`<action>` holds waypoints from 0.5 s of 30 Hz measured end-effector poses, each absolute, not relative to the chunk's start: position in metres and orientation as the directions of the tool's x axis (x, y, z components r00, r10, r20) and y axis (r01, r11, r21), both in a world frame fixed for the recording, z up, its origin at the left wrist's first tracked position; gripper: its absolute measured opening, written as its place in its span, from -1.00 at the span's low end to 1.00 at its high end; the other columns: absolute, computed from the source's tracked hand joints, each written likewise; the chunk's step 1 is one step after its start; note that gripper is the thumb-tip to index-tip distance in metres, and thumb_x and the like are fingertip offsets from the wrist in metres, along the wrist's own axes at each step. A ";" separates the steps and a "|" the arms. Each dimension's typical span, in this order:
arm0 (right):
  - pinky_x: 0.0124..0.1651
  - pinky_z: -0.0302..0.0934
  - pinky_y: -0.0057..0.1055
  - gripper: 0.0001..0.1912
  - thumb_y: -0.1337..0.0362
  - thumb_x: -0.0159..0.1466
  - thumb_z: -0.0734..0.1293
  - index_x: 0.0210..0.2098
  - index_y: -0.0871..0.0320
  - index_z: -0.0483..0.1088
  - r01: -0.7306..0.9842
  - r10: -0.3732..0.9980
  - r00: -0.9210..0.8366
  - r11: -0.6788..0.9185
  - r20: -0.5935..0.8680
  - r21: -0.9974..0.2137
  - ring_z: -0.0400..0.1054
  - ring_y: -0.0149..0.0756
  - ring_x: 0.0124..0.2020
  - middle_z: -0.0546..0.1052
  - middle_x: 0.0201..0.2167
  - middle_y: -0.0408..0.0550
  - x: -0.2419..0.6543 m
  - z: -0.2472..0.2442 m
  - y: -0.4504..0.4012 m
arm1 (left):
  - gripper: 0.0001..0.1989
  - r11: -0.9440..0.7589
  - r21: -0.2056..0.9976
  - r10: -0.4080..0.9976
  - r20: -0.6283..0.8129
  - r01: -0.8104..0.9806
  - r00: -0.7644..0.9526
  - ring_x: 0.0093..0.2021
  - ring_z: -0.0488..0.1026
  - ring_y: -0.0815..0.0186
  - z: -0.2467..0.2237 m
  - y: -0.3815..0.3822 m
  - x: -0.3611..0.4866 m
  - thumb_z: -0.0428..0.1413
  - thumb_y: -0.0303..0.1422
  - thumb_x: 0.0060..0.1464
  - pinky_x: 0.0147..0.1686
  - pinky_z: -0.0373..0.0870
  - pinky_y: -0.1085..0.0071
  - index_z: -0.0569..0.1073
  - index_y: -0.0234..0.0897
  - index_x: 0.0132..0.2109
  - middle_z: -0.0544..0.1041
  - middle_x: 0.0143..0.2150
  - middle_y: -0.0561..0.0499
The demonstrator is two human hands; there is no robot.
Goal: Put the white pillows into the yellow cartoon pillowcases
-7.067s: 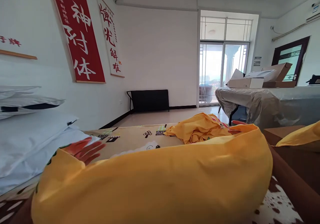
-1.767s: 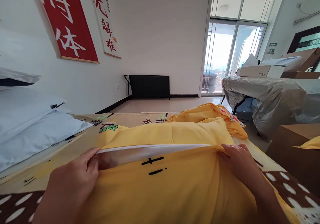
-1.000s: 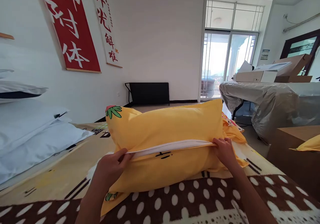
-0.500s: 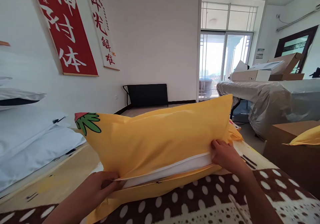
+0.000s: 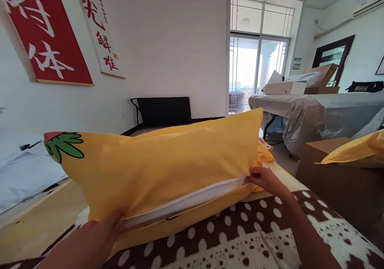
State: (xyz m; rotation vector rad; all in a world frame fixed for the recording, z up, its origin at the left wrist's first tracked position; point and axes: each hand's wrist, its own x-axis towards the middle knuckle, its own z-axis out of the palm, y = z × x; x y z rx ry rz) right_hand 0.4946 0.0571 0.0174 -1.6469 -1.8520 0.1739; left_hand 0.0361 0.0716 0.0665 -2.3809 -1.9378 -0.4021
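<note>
A plump pillow in a yellow pillowcase (image 5: 168, 161) stands on its long side before me, with a green leaf and red print at its upper left corner. Its long opening faces me, and a white inner pillow (image 5: 210, 191) shows as a strip inside. My left hand (image 5: 100, 231), somewhat blurred, grips the pillowcase near the opening's left end; its fingertips are partly hidden by the cloth. At the opening's right end, my right hand (image 5: 265, 180) pinches the edge of the cloth between thumb and fingers.
Under the pillow lies a brown-and-cream spotted blanket (image 5: 237, 229). White pillows (image 5: 30, 177) lie at the left. On the right, a cardboard box (image 5: 327, 169) bears another yellow pillow (image 5: 357, 149). A plastic-covered table (image 5: 303, 113) with open boxes stands behind it.
The view has turned to the right. My right hand has slid along the opening to its right end. The pillow's left side has come nearer, with my left hand still on it.
</note>
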 end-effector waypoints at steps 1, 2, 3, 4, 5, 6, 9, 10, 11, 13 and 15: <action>-0.45 0.00 -0.48 -0.73 0.18 0.19 0.22 -0.57 0.17 0.35 0.813 0.929 -0.018 0.229 0.370 -0.536 0.16 -0.42 -0.53 0.34 -0.62 -0.20 0.499 0.017 0.056 | -0.69 -0.211 0.057 0.963 0.182 0.976 0.198 -0.47 0.46 0.17 0.066 0.063 0.052 -0.11 -0.31 0.02 -0.42 0.29 0.34 0.48 -0.19 -0.21 0.53 -0.49 0.02; -0.45 0.01 -0.48 -0.71 0.14 0.21 0.22 -0.54 0.17 0.38 0.791 0.928 -0.026 0.246 0.371 -0.561 0.17 -0.41 -0.53 0.36 -0.61 -0.20 0.503 0.016 0.056 | -0.69 -0.248 -0.015 0.959 0.134 0.969 0.248 -0.41 0.48 0.13 0.065 0.053 0.072 -0.11 -0.37 0.00 -0.39 0.31 0.29 0.48 -0.20 -0.19 0.55 -0.43 -0.02; -0.44 0.03 -0.47 -0.69 0.11 0.22 0.22 -0.50 0.17 0.40 0.774 0.925 -0.030 0.261 0.378 -0.576 0.19 -0.41 -0.52 0.39 -0.59 -0.19 0.507 0.016 0.055 | -0.69 -0.325 -0.060 0.933 0.143 0.944 0.330 -0.32 0.49 0.09 0.066 0.044 0.096 -0.11 -0.43 -0.02 -0.33 0.33 0.24 0.48 -0.20 -0.20 0.56 -0.34 -0.07; -0.42 0.06 -0.47 -0.69 0.10 0.23 0.22 -0.47 0.18 0.42 0.762 0.921 -0.032 0.273 0.387 -0.587 0.21 -0.40 -0.51 0.42 -0.57 -0.17 0.509 0.016 0.055 | -0.69 -0.449 -0.063 0.873 0.185 0.891 0.452 -0.21 0.49 0.08 0.066 0.036 0.122 -0.10 -0.46 -0.02 -0.24 0.34 0.22 0.48 -0.20 -0.19 0.56 -0.25 -0.09; -0.41 0.08 -0.46 -0.69 0.09 0.23 0.22 -0.45 0.18 0.43 0.749 0.919 -0.033 0.283 0.393 -0.600 0.24 -0.39 -0.50 0.45 -0.55 -0.16 0.511 0.016 0.056 | -0.69 -0.587 -0.056 0.785 0.206 0.807 0.585 -0.16 0.47 0.11 0.065 0.029 0.150 -0.11 -0.49 0.00 -0.19 0.35 0.24 0.47 -0.19 -0.20 0.55 -0.20 -0.08; -0.40 0.10 -0.46 -0.68 0.08 0.24 0.22 -0.44 0.18 0.43 0.730 0.919 -0.035 0.292 0.393 -0.617 0.26 -0.38 -0.50 0.46 -0.54 -0.14 0.512 0.016 0.056 | -0.68 -0.686 -0.063 0.697 0.227 0.725 0.680 -0.17 0.46 0.16 0.065 0.026 0.178 -0.14 -0.54 0.01 -0.18 0.35 0.27 0.46 -0.19 -0.23 0.54 -0.19 -0.06; -0.39 0.14 -0.46 -0.65 0.03 0.24 0.22 -0.43 0.18 0.42 0.659 0.925 -0.047 0.313 0.378 -0.684 0.28 -0.39 -0.51 0.44 -0.56 -0.15 0.514 0.014 0.058 | -0.65 -0.808 -0.133 0.528 0.270 0.574 0.805 -0.06 0.41 0.13 0.060 0.034 0.252 -0.14 -0.60 0.01 -0.08 0.35 0.22 0.43 -0.30 -0.13 0.49 -0.08 -0.15; -0.39 0.15 -0.46 -0.64 0.02 0.24 0.22 -0.43 0.18 0.42 0.640 0.926 -0.052 0.318 0.373 -0.700 0.29 -0.39 -0.51 0.42 -0.57 -0.16 0.515 0.013 0.058 | -0.64 -0.821 -0.144 0.502 0.279 0.552 0.819 -0.04 0.41 0.11 0.058 0.041 0.273 -0.12 -0.59 0.01 -0.06 0.35 0.19 0.41 -0.35 -0.08 0.49 -0.07 -0.18; -0.38 0.15 -0.46 -0.63 0.01 0.25 0.21 -0.43 0.18 0.41 0.625 0.927 -0.056 0.323 0.371 -0.711 0.29 -0.39 -0.51 0.41 -0.58 -0.16 0.516 0.012 0.059 | -0.64 -0.835 -0.118 0.491 0.279 0.537 0.825 -0.04 0.41 0.10 0.057 0.050 0.290 -0.11 -0.57 0.03 -0.05 0.35 0.18 0.40 -0.37 -0.04 0.49 -0.07 -0.19; -0.37 0.16 -0.46 -0.63 0.01 0.25 0.21 -0.41 0.18 0.42 0.601 0.929 -0.062 0.327 0.365 -0.729 0.29 -0.39 -0.50 0.42 -0.57 -0.16 0.518 0.011 0.059 | -0.67 -0.840 0.005 0.524 0.267 0.543 0.809 -0.10 0.46 0.13 0.054 0.066 0.319 -0.12 -0.51 0.11 -0.11 0.38 0.22 0.40 -0.33 -0.03 0.53 -0.11 -0.16; -0.37 0.16 -0.45 -0.63 0.01 0.25 0.21 -0.40 0.19 0.42 0.576 0.932 -0.066 0.327 0.357 -0.749 0.29 -0.38 -0.50 0.43 -0.55 -0.15 0.519 0.010 0.060 | -0.69 -0.806 0.126 0.590 0.251 0.578 0.768 -0.18 0.51 0.16 0.050 0.077 0.338 -0.17 -0.44 0.19 -0.22 0.40 0.28 0.44 -0.28 -0.09 0.56 -0.19 -0.12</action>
